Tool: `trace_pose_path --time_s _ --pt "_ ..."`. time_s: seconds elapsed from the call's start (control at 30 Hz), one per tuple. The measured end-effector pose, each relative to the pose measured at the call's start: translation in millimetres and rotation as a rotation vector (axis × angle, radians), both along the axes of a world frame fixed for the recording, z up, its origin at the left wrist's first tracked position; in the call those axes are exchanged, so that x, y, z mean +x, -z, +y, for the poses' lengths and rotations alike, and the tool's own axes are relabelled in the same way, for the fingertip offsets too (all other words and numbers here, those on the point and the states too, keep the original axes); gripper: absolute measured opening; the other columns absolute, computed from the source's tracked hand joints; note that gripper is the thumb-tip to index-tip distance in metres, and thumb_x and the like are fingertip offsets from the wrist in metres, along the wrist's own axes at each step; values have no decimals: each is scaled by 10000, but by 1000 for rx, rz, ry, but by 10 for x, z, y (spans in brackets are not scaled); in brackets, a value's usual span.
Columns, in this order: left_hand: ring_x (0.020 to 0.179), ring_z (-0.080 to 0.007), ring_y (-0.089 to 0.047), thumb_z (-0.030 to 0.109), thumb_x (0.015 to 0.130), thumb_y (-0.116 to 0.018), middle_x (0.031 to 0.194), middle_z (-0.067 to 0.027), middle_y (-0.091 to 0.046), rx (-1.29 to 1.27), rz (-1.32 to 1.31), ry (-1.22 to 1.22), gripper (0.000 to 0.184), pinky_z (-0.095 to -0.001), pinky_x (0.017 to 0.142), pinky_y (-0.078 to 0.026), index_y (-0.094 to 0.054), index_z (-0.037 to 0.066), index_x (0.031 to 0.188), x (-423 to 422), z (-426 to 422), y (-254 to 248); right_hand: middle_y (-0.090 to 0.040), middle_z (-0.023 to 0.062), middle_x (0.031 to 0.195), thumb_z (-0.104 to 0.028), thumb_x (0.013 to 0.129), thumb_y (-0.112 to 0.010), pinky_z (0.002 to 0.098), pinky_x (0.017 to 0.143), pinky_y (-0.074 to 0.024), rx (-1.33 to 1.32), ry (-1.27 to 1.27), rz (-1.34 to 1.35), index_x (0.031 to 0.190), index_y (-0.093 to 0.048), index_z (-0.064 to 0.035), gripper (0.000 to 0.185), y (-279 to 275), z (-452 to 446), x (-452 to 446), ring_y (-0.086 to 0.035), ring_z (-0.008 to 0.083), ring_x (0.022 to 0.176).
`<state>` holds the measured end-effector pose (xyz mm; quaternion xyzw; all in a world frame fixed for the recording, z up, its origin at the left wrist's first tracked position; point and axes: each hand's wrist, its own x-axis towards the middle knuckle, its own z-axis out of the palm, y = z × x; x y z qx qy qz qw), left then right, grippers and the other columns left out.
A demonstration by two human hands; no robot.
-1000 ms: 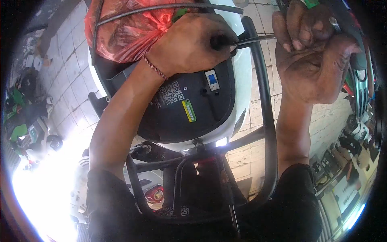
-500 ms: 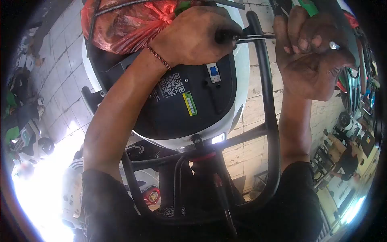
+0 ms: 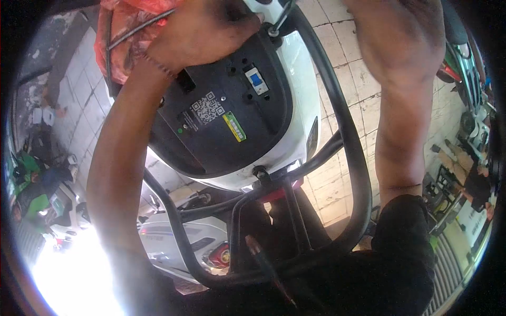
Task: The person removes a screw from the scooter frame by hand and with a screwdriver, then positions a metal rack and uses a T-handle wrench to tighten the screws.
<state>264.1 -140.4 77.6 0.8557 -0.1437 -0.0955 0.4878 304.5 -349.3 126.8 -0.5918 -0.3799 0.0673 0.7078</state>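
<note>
My left hand (image 3: 211, 34) is at the upper left over the black panel (image 3: 253, 139) of a white scooter. Its fingers are curled, with their tips partly hidden near the top edge. Just right of them, a shiny metal rod (image 3: 285, 17) slants down to a bolt (image 3: 273, 31) on the black tubular rack (image 3: 350, 137). The rod's upper end is out of view. My right hand (image 3: 395, 37) is raised at the upper right, its fingers cut off by the frame. A red plastic bag (image 3: 124, 42) lies beside my left wrist.
The panel carries a blue-and-white switch (image 3: 256, 80), a QR code (image 3: 207, 108) and a yellow-green sticker (image 3: 234, 126). Another white scooter (image 3: 174, 237) stands below left. People sit or work at both sides on the tiled floor (image 3: 342, 52).
Both hands have moved up in the view, the left also leftward. The metal rod, earlier level between my hands, now slants down to the bolt. The view has shifted and turned slightly.
</note>
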Motion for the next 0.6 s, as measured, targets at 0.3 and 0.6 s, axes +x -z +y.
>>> trace_pose_path --time_s 0.3,0.6 --pt "964 -124 -642 -45 754 -757 1069 -71 -690 -337 -290 -330 343 -281 830 -516 -632 -42 1074 -333 -81 151 -711 148 855 -223 942 -640 290 670 -543 -382 52 -218 1010 -703 21 261 -192 -117 -212 -676 158 739" --pt "924 -122 -658 -43 860 -669 999 -76 -715 709 -870 -7 150 -261 816 -511 -665 -58 1009 -171 -166 -5 -715 149 844 -198 911 -684 284 657 -551 -462 -82 157 1005 -710 29 247 -477 -181 -23 -679 153 724"
